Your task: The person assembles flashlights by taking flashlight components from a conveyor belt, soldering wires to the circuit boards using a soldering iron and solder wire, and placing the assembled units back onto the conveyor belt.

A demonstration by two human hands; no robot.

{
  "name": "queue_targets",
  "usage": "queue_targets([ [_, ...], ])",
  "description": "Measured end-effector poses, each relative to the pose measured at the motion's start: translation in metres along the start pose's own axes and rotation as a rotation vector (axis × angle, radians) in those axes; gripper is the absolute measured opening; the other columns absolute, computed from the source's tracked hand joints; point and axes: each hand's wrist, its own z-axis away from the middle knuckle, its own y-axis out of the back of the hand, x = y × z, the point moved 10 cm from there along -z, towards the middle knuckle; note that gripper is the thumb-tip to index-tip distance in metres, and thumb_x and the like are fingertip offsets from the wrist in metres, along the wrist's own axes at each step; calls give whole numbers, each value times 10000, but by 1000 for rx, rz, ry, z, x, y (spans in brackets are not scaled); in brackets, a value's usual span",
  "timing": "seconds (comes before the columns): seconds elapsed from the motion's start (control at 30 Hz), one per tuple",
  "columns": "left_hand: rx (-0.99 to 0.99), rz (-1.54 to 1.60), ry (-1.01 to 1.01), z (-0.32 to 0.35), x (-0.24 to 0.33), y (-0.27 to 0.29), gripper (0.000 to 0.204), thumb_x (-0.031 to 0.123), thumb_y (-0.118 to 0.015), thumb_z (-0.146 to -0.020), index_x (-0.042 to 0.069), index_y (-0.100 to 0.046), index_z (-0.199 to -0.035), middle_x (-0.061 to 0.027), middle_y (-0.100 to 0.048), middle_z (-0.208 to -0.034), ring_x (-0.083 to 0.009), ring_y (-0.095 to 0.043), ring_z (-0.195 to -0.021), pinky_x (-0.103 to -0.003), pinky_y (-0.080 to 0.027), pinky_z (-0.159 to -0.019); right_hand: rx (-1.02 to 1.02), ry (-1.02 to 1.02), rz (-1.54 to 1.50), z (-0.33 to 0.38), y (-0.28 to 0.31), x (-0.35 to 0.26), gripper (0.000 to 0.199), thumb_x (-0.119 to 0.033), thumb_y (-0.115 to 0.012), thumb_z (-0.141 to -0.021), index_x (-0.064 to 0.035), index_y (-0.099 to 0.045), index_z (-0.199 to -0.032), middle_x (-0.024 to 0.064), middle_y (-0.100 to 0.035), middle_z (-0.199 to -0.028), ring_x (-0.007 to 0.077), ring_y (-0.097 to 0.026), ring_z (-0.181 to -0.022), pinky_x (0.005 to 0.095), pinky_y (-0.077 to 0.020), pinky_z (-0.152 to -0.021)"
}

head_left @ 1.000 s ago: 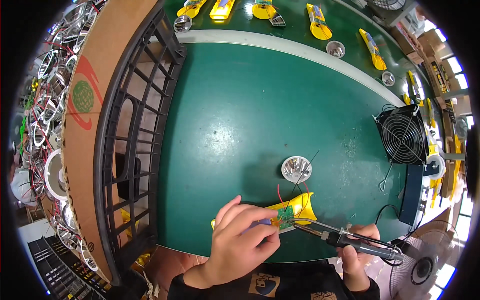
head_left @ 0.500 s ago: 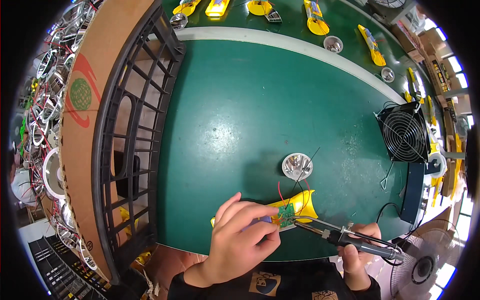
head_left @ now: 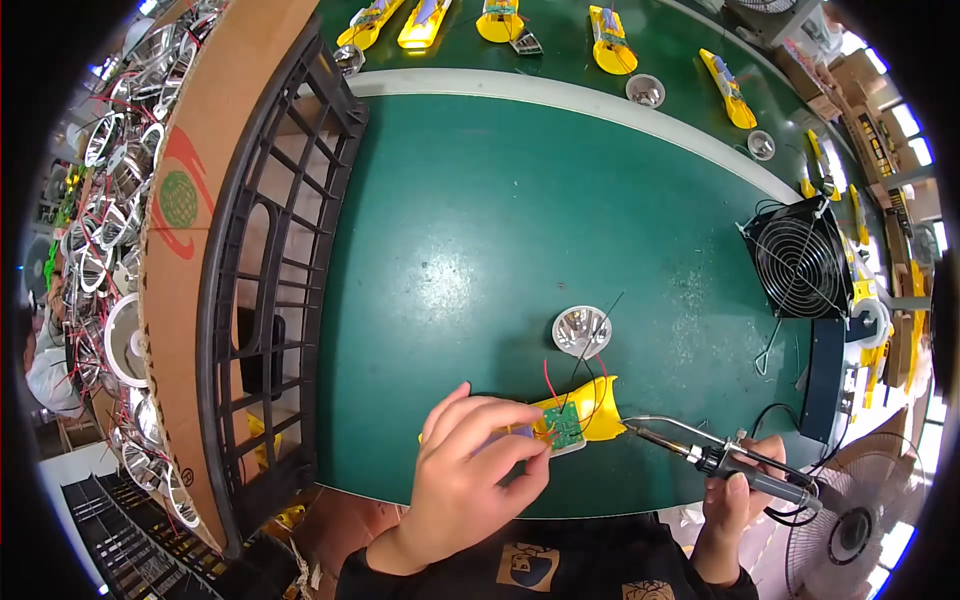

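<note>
Left hand (head_left: 470,480) pins the yellow housing (head_left: 585,412) at the near edge of the green mat (head_left: 480,230), fingers closed over it; its circuit board (head_left: 566,428) lies exposed, red wires loose — soldering looks unfinished. Right hand (head_left: 735,500) grips the soldering iron (head_left: 700,455), tip just beside the housing. Silver reflector (head_left: 581,331) sits behind; black fan (head_left: 797,258) far right — a workshop bench.

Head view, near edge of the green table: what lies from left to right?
Black plastic crate → left hand → yellow housing with green circuit board → soldering iron → right hand.
</note>
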Motion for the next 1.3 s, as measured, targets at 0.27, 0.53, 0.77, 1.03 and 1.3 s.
queue_targets([
  [0.27,126,-138,214,46,-27,69,129,18,-613,-662,25,-587,-788,-82,-571,-672,-232,-522,-595,-301,-427,-562,60,8,-33,0,30,8,398,-299,-652,-734,-21,-372,-792,42,-441,-550,71,-410,-387,169,-304,-347],
  [0.53,40,-178,-136,29,18,36,284,73,-722,-579,127,-667,-852,4,-543,-773,-175,-506,-655,-288,-410,-560,55,10,-93,6,31,12,402,-302,-653,-738,-21,-373,-807,51,-450,-581,68,-424,-403,167,-311,-349],
  [0.77,-37,-114,-173,8,24,4,243,97,-735,-588,146,-659,-813,24,-470,-728,-142,-475,-653,-273,-368,-552,-19,29,-133,7,14,5,366,-247,-665,-733,-15,-394,-815,61,-475,-573,71,-439,-408,168,-343,-357],
  [1.03,38,-71,-153,9,17,1,230,50,-742,-559,96,-635,-758,5,-458,-700,-148,-463,-586,-270,-361,-513,-156,64,-91,-3,-17,-2,324,-199,-669,-722,-20,-409,-794,55,-486,-549,92,-475,-450,199,-383,-411],
  [1.3,7,40,-29,4,5,-4,168,-9,-689,-562,50,-574,-670,-29,-454,-677,-174,-476,-561,-285,-405,-518,-268,-15,-11,2,-32,13,313,-152,-687,-658,-22,-442,-804,74,-533,-593,105,-474,-479,214,-371,-445],
])
